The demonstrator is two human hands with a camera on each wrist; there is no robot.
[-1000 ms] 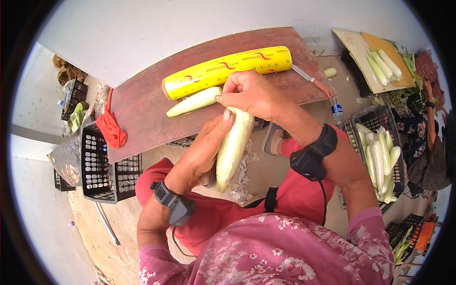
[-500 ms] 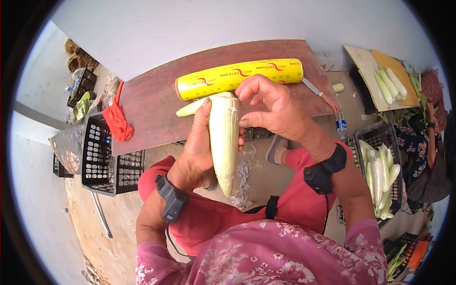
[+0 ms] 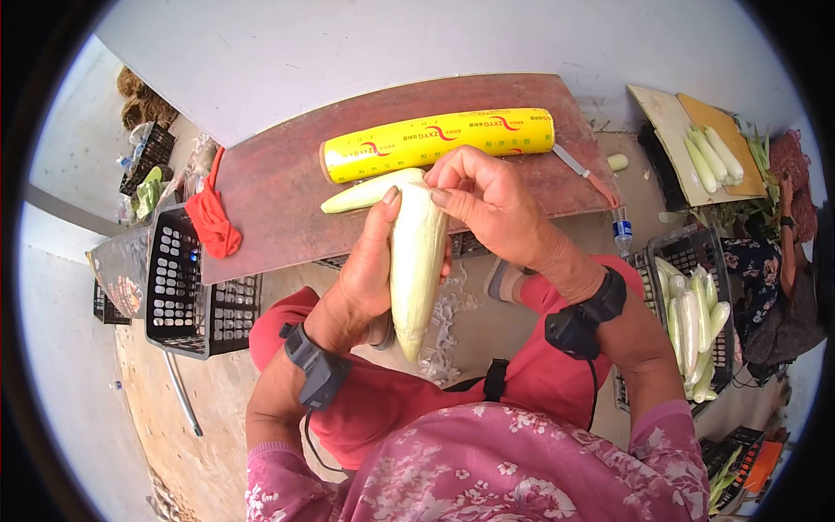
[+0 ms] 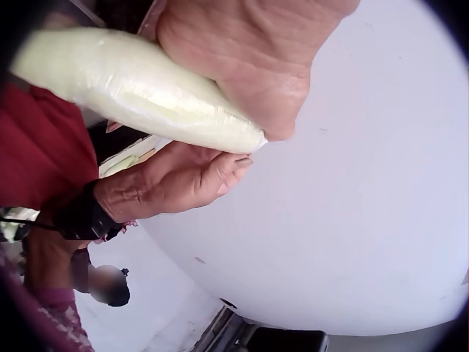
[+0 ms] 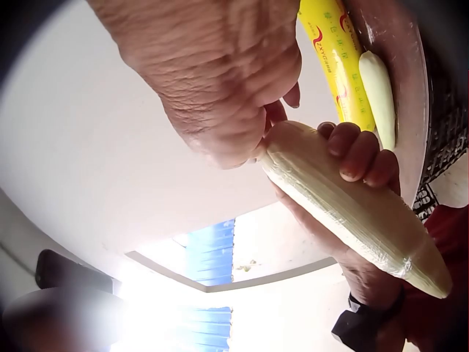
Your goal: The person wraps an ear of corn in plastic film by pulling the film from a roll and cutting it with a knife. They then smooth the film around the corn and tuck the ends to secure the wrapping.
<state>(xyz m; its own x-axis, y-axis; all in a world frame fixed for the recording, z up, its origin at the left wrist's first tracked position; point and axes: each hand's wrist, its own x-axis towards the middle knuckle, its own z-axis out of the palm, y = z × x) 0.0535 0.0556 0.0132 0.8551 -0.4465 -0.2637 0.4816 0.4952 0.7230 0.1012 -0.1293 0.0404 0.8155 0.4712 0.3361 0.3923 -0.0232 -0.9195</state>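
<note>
My left hand (image 3: pixel 370 265) grips a long, pale green, tapered vegetable (image 3: pixel 416 270) with its narrow end pointing down toward my lap. Clear film shines on the vegetable's skin in both wrist views, bunching into a small tip (image 4: pixel 263 139) at the wide end. There my right hand (image 3: pixel 500 209) pinches the film, thumb and fingertips right at that end; in the right wrist view its back hides part of the pinch. Behind, a second pale vegetable (image 3: pixel 361 196) lies on the reddish board table (image 3: pixel 261 191), beside a yellow printed roll (image 3: pixel 435 143).
A knife (image 3: pixel 584 174) with an orange handle lies at the table's right edge. A red cloth (image 3: pixel 213 226) hangs at the left corner above a black crate (image 3: pixel 178 287). On the right, another crate (image 3: pixel 735 322) holds several pale vegetables; another person's arm (image 3: pixel 787 252) shows beyond.
The vegetable was turned more upright by the left hand. The right hand lifted off with spread fingers half a second ago and has come back to pinch at the wide end.
</note>
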